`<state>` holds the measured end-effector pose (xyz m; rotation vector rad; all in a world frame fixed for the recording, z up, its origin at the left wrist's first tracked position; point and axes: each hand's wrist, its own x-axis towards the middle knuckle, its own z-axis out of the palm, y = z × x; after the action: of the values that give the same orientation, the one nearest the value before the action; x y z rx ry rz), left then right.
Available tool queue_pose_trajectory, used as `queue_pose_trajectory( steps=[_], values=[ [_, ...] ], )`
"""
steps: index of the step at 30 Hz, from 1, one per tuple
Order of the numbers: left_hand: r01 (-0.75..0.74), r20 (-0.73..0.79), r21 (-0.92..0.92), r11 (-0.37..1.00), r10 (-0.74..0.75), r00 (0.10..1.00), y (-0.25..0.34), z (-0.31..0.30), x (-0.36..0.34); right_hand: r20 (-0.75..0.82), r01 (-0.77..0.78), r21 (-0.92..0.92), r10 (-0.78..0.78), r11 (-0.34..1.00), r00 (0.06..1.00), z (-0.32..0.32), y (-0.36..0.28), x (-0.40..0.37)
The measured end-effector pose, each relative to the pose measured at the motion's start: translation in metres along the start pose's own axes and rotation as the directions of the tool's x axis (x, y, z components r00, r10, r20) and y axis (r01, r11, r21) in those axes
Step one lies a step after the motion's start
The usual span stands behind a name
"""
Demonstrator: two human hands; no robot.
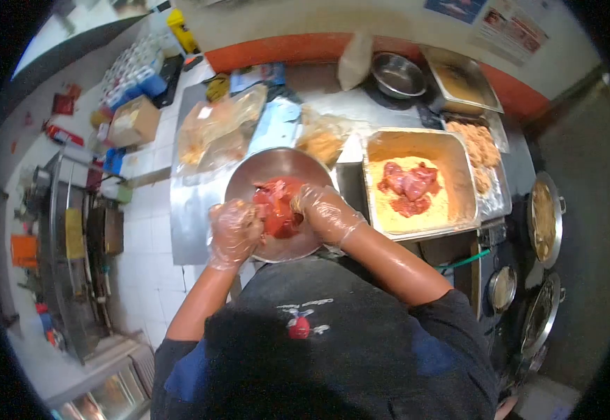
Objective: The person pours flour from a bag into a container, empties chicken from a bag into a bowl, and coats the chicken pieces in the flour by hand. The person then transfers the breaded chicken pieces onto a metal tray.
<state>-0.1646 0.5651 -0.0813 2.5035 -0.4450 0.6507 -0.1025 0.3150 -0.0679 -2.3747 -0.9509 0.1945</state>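
Observation:
A steel mixing bowl [277, 158] stands in front of me with wet, red raw meat [277, 210] in it. My left hand [233, 229], in a clear plastic glove, is over the bowl's left side, its fingers curled at the meat's edge. From the right, my right hand [327, 213], gloved the same way, reaches in with fingers bent down around the meat; its fingertips are partly hidden. Beside the bowl on the right, a deep steel pan [470, 203] holds yellowish flour or breading [389, 210], with several pieces of raw meat [411, 183] lying on top.
Plastic bags [221, 129] lie behind the bowl. Breaded pieces [476, 150] fill a tray at the right, near another steel pan [473, 91] and an empty-looking metal bowl [399, 74]. Round pans [544, 220] stand far right. A metal rack [67, 238] is at left.

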Motion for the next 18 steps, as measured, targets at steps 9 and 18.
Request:
queue_pose_trajectory(
  steps=[9, 18],
  values=[
    [0.158, 0.211, -0.374, 0.914, -0.082, 0.974, 0.109, -0.015, 0.111, -0.694, -0.253, 0.126, 0.267, 0.959, 0.669, -0.157, 0.046, -0.110],
    [0.160, 0.334, -0.123, 0.979, -0.111, 0.936, 0.053, 0.014, 0.120, -0.629, -0.140, 0.497, 0.466, 0.856, 0.622, -0.126, 0.056, -0.132]
  ],
)
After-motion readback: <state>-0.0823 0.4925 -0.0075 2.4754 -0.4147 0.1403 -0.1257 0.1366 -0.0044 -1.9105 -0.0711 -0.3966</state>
